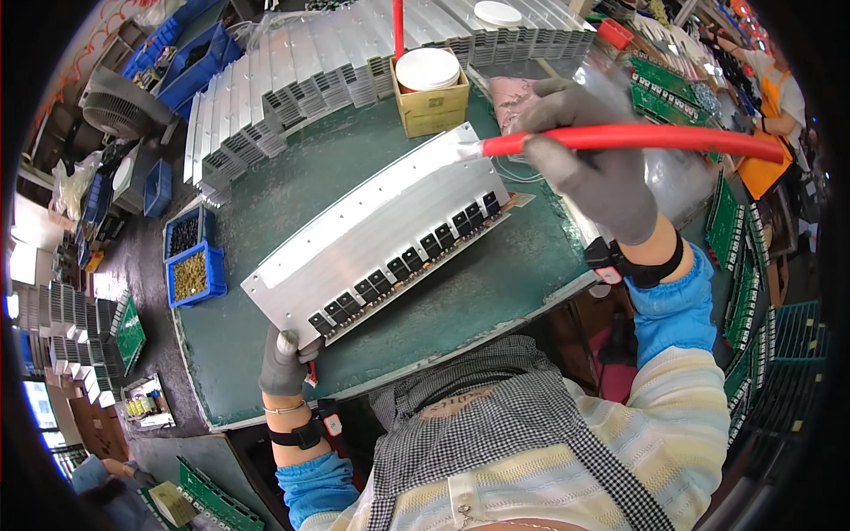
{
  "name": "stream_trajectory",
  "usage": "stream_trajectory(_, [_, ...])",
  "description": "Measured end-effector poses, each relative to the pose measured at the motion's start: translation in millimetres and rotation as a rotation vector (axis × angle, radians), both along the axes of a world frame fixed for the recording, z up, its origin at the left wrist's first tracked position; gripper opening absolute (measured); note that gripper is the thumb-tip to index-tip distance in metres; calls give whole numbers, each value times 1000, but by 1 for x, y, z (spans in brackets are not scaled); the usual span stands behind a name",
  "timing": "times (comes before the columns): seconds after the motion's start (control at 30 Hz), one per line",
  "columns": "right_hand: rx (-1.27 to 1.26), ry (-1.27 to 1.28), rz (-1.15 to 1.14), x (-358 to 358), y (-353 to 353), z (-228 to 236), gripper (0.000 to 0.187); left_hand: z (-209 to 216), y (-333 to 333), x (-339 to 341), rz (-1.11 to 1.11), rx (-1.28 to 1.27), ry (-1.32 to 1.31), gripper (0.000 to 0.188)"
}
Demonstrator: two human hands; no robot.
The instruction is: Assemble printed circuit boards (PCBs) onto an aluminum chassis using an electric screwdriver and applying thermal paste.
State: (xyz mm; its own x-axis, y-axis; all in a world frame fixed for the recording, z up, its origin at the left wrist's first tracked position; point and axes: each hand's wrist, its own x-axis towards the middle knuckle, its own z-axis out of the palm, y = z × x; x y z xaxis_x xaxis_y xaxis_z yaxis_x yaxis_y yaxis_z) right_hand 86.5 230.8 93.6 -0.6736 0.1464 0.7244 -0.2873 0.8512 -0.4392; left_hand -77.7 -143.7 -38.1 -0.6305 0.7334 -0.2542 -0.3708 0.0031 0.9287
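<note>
The metal plate (pixel 367 217) runs ahead-right from the left hand (pixel 283 367), clamped on its corner; the right hand (pixel 606 190) grips a red-handled tool (pixel 673 137) — hard pressure might swivel a loosely held plate.

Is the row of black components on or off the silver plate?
On: the black components line the near edge of the silver plate, which the left hand holds at one end. Whether fastened, cannot tell.

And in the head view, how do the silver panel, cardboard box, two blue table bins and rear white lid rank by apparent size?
1. Silver panel
2. Cardboard box
3. Front blue bin and back blue bin: unranked, since they look similar and the front one is nearer
4. Rear white lid
</note>
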Motion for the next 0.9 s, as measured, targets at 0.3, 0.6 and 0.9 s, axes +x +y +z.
stream_trajectory(0.3, [101, -5, -145, -2, 14, -8, 11, -1, -1, 0, -5, -6, 11, 100])
stream_trajectory(0.6, [-352, -50, 55, 13, 7, 2, 8, 3, 0, 1, -27, -18, 29, 103])
stream_trajectory(0.9, [121, -53, -36, 28, 16, 1, 8, 12, 0, 5, -50, -239, 177, 122])
